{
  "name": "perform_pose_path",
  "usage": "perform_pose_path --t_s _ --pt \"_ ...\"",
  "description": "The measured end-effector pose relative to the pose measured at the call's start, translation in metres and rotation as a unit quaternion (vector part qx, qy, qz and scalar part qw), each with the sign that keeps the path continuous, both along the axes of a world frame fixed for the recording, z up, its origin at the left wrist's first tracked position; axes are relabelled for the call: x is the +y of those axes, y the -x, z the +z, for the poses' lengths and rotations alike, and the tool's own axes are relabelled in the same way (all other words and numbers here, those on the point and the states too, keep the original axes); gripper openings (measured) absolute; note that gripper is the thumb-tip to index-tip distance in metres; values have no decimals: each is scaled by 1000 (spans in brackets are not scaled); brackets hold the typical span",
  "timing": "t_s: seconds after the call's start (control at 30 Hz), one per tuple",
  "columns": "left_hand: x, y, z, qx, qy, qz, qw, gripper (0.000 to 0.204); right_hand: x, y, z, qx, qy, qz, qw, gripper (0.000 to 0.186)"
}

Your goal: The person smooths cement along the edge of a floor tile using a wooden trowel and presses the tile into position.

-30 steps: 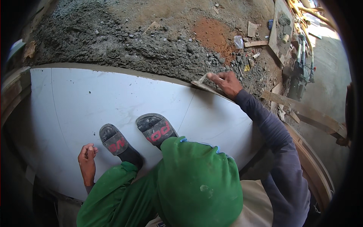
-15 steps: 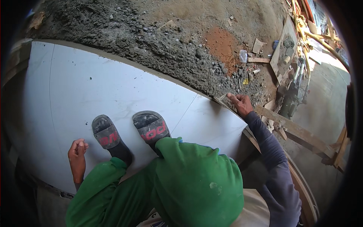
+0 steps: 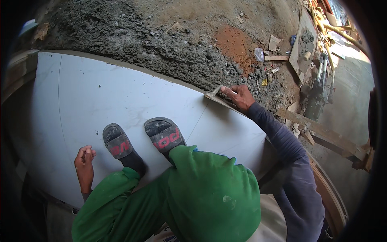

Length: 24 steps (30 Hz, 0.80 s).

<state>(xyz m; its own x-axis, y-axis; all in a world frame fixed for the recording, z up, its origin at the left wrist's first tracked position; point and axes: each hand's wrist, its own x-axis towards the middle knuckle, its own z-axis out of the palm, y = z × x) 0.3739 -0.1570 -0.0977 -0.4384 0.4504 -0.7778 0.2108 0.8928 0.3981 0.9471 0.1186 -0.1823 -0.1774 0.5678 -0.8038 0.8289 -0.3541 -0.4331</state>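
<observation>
Trowel [image 3: 219, 99]: located at the far edge of the white tiles [image 3: 133, 94], right of centre. Its flat blade lies along that edge, long axis slanting from upper left down toward lower right, roughly in line with the border. The handle rises above the blade on the side away from the person.

Right hand [image 3: 240, 98]: gripping the trowel, fingers wrapped round the handle, thumb toward the blade's left end. The fingers cover much of the handle. The blade runs below and to the left of the knuckles; its left end projects past the hand. The forearm comes in from the lower right, crossing the blade's line at an angle.

Left hand [image 3: 84, 164]: well apart from the trowel, over the near left part of the tiles, beside the green trousers [image 3: 213, 189]. Fingers are bent; nothing is seen in them. Whether they are fully closed cannot be told. The right hand is plainly the nearer.

Surroundings: a smooth mortar strip [image 3: 161, 75] borders the tiles; rough grey mortar [image 3: 161, 50] lies beyond. A thin joint [image 3: 196, 121] runs from near the blade toward the right slipper [image 3: 163, 135]. A wooden board [image 3: 318, 126] lies right of the forearm.
</observation>
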Motion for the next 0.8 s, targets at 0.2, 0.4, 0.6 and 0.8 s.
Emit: perform_pose_path --t_s 0.2,0.4,0.6,0.8 --pt "6 -6 0 -18 20 -21 999 34 -4 23 6 24 -10 -40 999 68" --pt "2 3 -1 -22 6 -11 1000 33 -7 1 -4 -17 -13 -37 999 66" --pt "-5 5 -13 -35 35 4 999 32 -10 13 17 -10 -5 -72 997 67" --pt "7 17 -13 -22 10 -16 1000 31 0 47 -18 91 -16 -74 993 69"
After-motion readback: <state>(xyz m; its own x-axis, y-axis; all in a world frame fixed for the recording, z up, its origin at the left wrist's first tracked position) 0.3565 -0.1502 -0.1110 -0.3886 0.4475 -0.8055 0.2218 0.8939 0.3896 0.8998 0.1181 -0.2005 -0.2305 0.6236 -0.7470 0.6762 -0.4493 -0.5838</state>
